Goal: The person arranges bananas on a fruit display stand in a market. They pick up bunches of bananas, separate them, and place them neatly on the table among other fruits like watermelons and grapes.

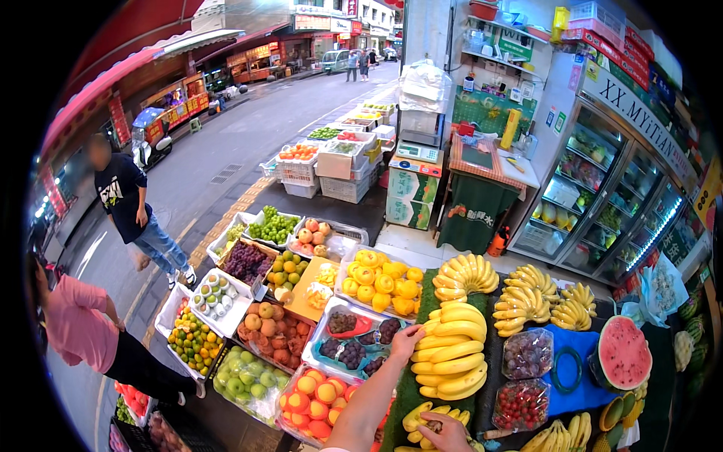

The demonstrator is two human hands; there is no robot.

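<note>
My left hand (405, 342) reaches up to the left edge of a large bunch of yellow bananas (452, 350), its fingers touching the fruit; whether they grip it cannot be told. Below, at the bottom of the picture, my right hand (446, 434) rests on the stem end of a smaller banana bunch (417, 419). Both bunches lie on a strip of green artificial turf (408, 379). More banana bunches (466, 277) stand above and to the right. Wrapped packs of grapes (527, 353) and small red tomatoes or fruit (521, 404) lie to the right, near a cut watermelon half (623, 353).
Trays of dark grapes (350, 355), yellow wrapped fruit (379, 282), green apples (248, 376) and netted peaches or similar fruit (316, 395) adjoin on the left. Two people (121, 192) (85, 327) stand beyond them. A scale (418, 151) and a glass-door fridge (599, 192) are at the back.
</note>
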